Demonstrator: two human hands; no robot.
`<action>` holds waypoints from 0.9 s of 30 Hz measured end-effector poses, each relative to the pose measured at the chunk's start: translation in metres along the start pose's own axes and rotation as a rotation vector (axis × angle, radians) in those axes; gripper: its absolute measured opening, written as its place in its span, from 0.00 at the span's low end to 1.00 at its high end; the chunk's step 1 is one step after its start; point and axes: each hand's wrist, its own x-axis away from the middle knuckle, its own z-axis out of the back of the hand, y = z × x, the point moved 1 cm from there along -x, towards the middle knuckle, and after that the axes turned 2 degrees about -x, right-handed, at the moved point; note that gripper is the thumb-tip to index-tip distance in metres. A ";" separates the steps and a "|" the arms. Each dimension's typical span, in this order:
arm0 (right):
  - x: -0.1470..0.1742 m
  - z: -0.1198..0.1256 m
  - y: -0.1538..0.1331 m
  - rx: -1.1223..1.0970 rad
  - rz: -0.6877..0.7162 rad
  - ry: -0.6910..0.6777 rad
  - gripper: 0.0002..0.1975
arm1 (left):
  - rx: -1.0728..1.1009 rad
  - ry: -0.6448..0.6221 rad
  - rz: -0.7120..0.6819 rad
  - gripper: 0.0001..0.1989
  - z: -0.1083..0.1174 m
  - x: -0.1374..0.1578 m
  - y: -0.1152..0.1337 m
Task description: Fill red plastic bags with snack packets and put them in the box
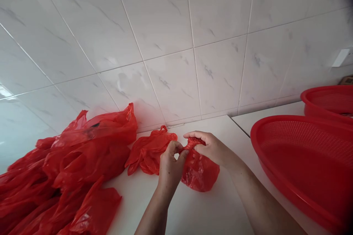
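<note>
A red plastic bag [200,172] hangs or rests over the white table, its upper part gathered and twisted between my hands. My left hand [173,158] pinches the twisted end with thumb and forefinger. Around the bunched neck, my right hand [206,146] curls its fingers and thumb. The lower part of the bag bulges out below; what it contains, if anything, I cannot make out. Just left of my left hand, a second red plastic bag [149,150] lies crumpled on the table.
A large heap of red plastic bags [91,154] covers the left side. On the right stand a red perforated basket [292,126] and another red basket [317,95] behind it. The white table [138,205] meets a tiled wall [171,80] at the back.
</note>
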 end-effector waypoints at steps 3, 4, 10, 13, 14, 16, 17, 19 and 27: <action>-0.002 -0.002 0.001 -0.135 0.007 -0.020 0.17 | -0.050 0.016 -0.065 0.05 -0.001 0.000 -0.007; -0.005 -0.003 0.005 -0.154 0.001 0.024 0.16 | -0.088 0.026 -0.110 0.06 -0.001 0.000 -0.010; -0.037 0.020 0.071 -0.070 -0.111 0.496 0.12 | -0.319 0.015 -0.220 0.10 0.016 0.012 -0.042; -0.043 0.039 0.113 -0.063 -0.184 0.623 0.11 | -0.362 -0.078 -0.168 0.10 0.026 0.029 -0.061; -0.042 0.043 0.124 -0.075 -0.209 0.632 0.10 | -0.361 -0.109 -0.140 0.10 0.028 0.035 -0.066; -0.038 0.049 0.141 -0.110 -0.245 0.636 0.11 | -0.319 -0.118 -0.075 0.10 0.031 0.044 -0.075; -0.036 0.051 0.147 -0.126 -0.254 0.642 0.13 | -0.278 -0.097 -0.047 0.09 0.031 0.046 -0.077; -0.033 0.053 0.155 -0.135 -0.262 0.657 0.16 | -0.175 -0.023 -0.023 0.06 0.029 0.044 -0.077; -0.036 0.047 0.158 0.213 -0.306 0.571 0.15 | -0.145 -0.010 -0.192 0.33 -0.029 0.021 -0.031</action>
